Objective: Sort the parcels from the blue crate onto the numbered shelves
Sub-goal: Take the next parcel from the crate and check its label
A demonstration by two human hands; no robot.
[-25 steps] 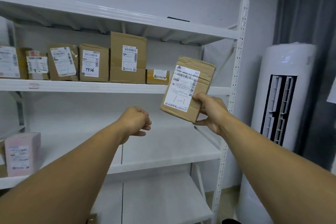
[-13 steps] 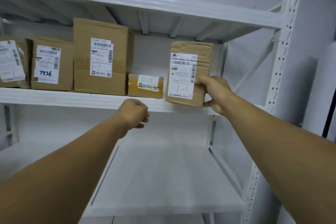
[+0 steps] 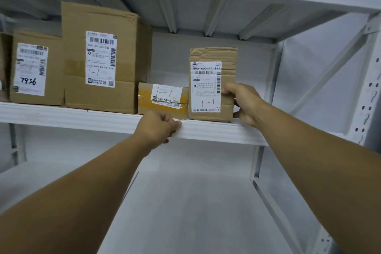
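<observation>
My right hand (image 3: pixel 243 105) clamps the right edge of the brown cardboard parcel (image 3: pixel 212 88), upright on the white metal shelf (image 3: pixel 82 116). At the lip my left hand (image 3: pixel 158 128) curls; grip unclear.

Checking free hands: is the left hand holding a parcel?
No, the left hand is an empty fist; only the right hand grips a parcel.

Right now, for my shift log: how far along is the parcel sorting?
Done: the 7936 box, tall box and small taped parcel sit on the shelf. In hand: the right hand grips the fourth parcel, upright beside the taped one, not yet released. Left: crate out of view, remainder unknown.
</observation>
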